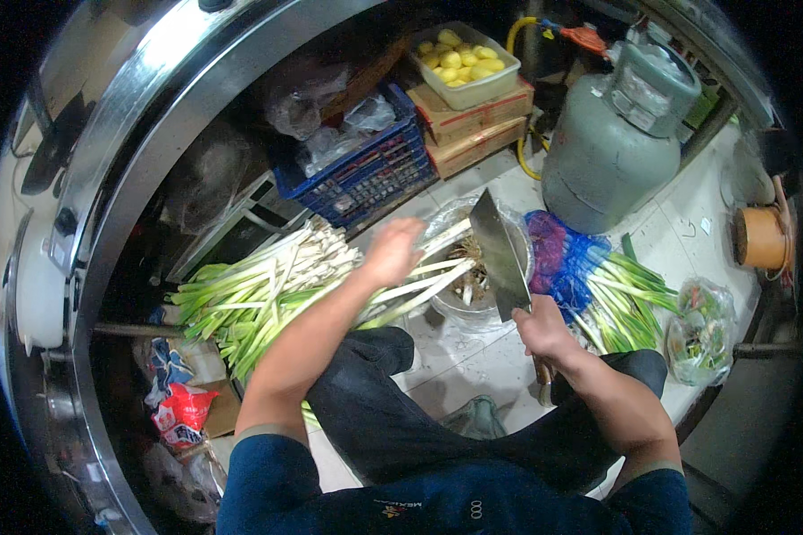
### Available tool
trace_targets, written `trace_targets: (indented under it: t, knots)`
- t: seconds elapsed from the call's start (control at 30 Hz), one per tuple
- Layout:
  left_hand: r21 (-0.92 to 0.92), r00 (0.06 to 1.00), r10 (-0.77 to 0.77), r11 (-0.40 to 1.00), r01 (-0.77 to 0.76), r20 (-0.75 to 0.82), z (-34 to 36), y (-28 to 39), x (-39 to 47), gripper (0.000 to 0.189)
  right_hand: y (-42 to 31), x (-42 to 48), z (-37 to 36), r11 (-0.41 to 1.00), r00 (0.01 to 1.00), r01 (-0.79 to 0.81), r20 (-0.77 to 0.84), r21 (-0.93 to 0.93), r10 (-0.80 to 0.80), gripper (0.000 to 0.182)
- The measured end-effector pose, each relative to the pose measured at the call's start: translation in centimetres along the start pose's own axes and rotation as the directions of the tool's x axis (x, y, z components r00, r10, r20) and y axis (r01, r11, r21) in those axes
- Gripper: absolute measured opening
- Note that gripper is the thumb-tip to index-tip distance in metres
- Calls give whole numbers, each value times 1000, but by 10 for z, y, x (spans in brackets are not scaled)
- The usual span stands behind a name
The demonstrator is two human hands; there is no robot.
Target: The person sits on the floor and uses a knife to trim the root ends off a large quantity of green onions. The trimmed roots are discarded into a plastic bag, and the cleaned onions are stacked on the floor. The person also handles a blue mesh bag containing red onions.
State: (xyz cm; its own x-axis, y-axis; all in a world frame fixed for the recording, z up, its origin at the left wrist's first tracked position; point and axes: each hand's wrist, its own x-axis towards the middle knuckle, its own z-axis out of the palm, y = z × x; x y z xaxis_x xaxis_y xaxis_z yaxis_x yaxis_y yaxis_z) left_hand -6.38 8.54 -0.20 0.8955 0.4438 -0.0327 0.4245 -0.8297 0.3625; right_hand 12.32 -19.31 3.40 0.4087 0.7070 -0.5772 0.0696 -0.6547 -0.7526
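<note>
My right hand (545, 328) grips a cleaver (500, 251) by its handle, with the broad blade upright beside the root ends of several scallion stalks (441, 277). These stalks reach over a plastic-lined bucket (452, 311) that contains roots and dirt (468, 287). My left hand (395, 251) is blurred, fingers curled down, over or against the stalks; whether it grasps them is unclear. Left of it lies a large pile of scallions (268, 287), white ends toward the bucket. Another scallion bundle (619, 294) lies at the right, partly in a blue net bag (565, 261).
A gas cylinder (609, 147) stands behind the net bag, with a yellow hose (518, 33) nearby. Peeled potatoes (458, 60) fill a tub on cardboard boxes (475, 124). A blue crate (368, 167) holds plastic bags. A filled clear bag (699, 334) is at right; a metal counter edge (130, 127) curves left.
</note>
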Motion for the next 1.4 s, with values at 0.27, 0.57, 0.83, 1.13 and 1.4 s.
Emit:
trace_targets:
  t: [0.27,0.57,0.83,1.13,1.4]
  knots:
    - [-43,945,-258,961,272,200,109,-35,57,65,31,15,-11,910,967,155,-131,-384,-220,23]
    - [-49,928,-241,963,265,286,114,-31,87,70,29,11,-19,918,940,225,-176,-328,-293,20]
    - [-451,904,-186,817,360,385,69,-33,91,62,17,7,-18,831,899,334,-114,-445,-422,25]
    - [-645,870,-135,619,448,474,48,-35,84,34,11,2,-15,741,858,395,-69,-544,-509,27]
    - [-750,896,-5,546,374,443,24,-12,78,18,8,-4,-8,782,870,383,-92,-492,-484,24]
